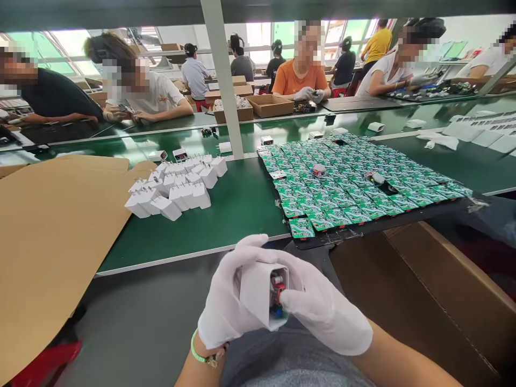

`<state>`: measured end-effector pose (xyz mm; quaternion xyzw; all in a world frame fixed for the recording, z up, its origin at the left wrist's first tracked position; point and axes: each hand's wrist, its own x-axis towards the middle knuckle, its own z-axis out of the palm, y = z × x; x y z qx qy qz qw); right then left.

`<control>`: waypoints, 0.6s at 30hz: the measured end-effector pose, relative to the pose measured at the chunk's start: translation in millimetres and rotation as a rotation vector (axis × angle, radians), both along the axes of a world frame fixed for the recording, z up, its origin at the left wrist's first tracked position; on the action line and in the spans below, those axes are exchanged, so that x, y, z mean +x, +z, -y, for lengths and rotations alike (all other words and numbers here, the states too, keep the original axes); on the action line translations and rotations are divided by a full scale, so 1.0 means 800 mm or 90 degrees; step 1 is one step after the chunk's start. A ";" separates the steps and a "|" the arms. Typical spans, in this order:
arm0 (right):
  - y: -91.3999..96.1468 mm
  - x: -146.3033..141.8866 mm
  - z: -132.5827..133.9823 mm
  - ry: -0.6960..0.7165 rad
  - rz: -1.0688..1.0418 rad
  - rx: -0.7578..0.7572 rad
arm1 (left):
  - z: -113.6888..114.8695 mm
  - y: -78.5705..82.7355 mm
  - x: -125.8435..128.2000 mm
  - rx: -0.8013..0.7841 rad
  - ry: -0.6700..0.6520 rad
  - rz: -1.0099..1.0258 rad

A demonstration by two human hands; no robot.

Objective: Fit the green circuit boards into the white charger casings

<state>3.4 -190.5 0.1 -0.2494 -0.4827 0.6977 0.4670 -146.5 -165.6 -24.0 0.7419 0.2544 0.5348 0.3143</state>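
Note:
Both my hands wear white gloves and come together low in the middle of the head view. My left hand [226, 301] is wrapped round a white charger housing [255, 293], its open end turned to the right. Inside that opening sits a circuit board [277, 293] with red, white and blue parts. The thumb of my right hand [318, 301] presses at the board's edge in the opening, while its other fingers curl behind the housing. Beyond my hands, many green circuit boards [338, 193] lie in rows on a black mat.
White chargers with metal pins [177, 188] stand grouped on the green table [234, 209]. A large cardboard sheet [60, 231] covers the left; a brown carton [423, 301] is at lower right. A post [223, 75] rises ahead. Several people work across the conveyor.

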 end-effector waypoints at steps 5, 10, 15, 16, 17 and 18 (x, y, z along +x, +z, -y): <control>0.009 -0.005 0.002 0.046 -0.136 -0.031 | 0.007 0.010 0.002 0.067 -0.010 -0.064; -0.026 -0.011 -0.002 0.069 -0.220 -0.096 | 0.015 0.011 -0.005 0.014 0.010 -0.169; -0.080 -0.017 0.003 0.068 -0.274 -0.195 | 0.024 0.026 0.008 -0.084 -0.006 -0.153; -0.083 -0.015 0.004 0.068 -0.265 -0.181 | 0.024 0.033 0.011 -0.089 0.009 -0.158; -0.081 -0.011 0.005 0.069 -0.244 -0.164 | 0.024 0.039 0.014 -0.082 0.028 -0.176; -0.077 -0.005 0.005 0.064 -0.207 -0.147 | 0.023 0.047 0.017 -0.060 0.042 -0.205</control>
